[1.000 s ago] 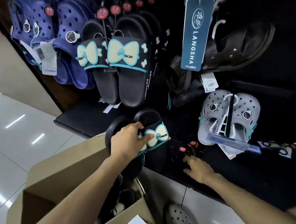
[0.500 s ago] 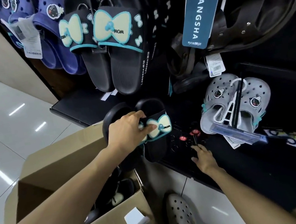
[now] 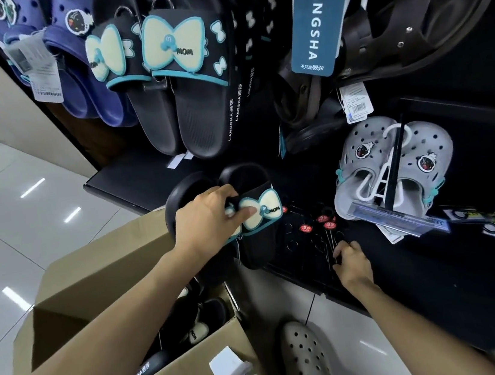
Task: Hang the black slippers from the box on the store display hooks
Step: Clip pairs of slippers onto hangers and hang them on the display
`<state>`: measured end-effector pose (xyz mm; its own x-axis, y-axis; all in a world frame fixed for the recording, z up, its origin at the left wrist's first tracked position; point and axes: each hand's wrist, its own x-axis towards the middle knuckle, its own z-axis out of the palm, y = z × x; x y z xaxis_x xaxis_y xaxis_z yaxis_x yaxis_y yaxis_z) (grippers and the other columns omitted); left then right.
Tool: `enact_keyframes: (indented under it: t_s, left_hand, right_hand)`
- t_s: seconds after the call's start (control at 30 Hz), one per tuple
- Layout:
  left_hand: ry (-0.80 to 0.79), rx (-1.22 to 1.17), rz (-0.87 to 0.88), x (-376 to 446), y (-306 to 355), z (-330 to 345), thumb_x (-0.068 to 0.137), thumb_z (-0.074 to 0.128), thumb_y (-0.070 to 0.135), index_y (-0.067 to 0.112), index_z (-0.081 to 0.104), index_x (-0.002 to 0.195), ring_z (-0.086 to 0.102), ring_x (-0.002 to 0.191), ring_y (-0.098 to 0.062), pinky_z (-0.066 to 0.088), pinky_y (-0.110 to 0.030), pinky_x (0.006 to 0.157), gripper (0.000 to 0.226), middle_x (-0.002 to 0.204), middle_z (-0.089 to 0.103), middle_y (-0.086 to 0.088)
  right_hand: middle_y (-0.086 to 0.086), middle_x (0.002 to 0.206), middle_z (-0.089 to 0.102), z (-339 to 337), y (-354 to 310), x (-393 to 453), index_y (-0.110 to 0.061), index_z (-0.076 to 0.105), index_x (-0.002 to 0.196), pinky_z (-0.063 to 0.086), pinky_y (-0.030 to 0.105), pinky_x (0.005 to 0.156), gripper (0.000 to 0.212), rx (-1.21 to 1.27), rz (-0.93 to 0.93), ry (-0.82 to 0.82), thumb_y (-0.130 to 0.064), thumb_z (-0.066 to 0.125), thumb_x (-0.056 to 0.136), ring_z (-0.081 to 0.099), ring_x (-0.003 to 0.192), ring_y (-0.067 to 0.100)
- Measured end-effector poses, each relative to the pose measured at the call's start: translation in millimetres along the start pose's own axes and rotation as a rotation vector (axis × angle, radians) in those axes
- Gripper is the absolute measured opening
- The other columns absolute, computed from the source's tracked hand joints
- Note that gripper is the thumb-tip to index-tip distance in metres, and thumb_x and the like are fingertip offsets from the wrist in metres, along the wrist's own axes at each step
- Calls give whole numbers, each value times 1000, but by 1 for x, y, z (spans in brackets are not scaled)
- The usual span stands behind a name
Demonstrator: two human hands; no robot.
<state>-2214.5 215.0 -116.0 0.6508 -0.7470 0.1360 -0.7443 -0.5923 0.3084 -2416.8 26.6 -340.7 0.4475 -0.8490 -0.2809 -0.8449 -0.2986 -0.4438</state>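
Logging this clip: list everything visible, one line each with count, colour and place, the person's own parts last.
held slippers: one pair, black with cream bows, above the box
hung slippers: row of pairs, black, upper hooks
clogs: navy, upper left
grey clogs: one pair, right
sandals: dark brown, upper right
brand tag: one, teal
empty hooks: several, red-tipped, lower centre
box: one, cardboard, more slippers inside
left hand: grip on held slippers
right hand: at the hooks
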Motion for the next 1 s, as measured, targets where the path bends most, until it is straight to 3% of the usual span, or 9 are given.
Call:
enact_keyframes:
  t_s: [0.1,0.23,0.47,0.67,0.83,0.9,1.0]
  left_hand:
    - [7,9,8,0,1,1,83,59,65,27,62,109,61,94,-15,37,-28,61,46,102,64,10]
    - [-3,9,13,0,0,0,84,58,66,27,61,111,61,94,-14,37,-27,58,47,103,63,10]
    - [-21,-35,-47,-4,-12,-9,84,57,66,27,59,112,57,87,-13,33,-27,55,48,100,60,12]
    - [-42,-160,-153,-12,-22,-21,84,61,63,27,58,98,57,69,-10,37,-27,51,39,78,58,12]
    - [-53,-185,-189,-25,-31,-32,82,61,66,28,58,96,63,67,-13,41,-29,52,41,71,63,9]
    - [-41,-191,-211,-31,-36,-40,83,61,66,27,58,98,63,65,-12,43,-29,51,41,70,63,8]
    - [-18,-231,-243,-39,-45,-53,83,60,65,27,57,100,66,64,-13,52,-34,59,42,72,66,6]
  right_hand:
    - [7,113,44,-3,-2,1,-14,49,102,43,30,65,32,29,43,-11,3,68,82,58,76,26]
    - [6,109,44,-6,-7,0,-12,41,104,41,31,68,44,118,88,-13,-6,76,79,55,80,26]
    - [5,94,62,-22,-23,-5,-15,38,107,42,29,66,41,166,51,-51,-8,70,83,62,82,25]
    - [-6,76,57,-42,-45,-22,-20,41,98,41,23,59,38,154,-140,-92,-1,68,80,56,67,11]
    - [-6,75,59,-60,-80,-41,-28,40,91,52,31,71,45,161,-355,-151,0,74,79,55,64,7]
    - [-5,76,60,-70,-95,-48,-32,38,87,50,24,70,50,166,-439,-165,0,76,79,52,62,5]
    - [-6,76,62,-90,-118,-59,-22,42,94,45,14,67,43,157,-523,-187,-2,76,79,49,59,5]
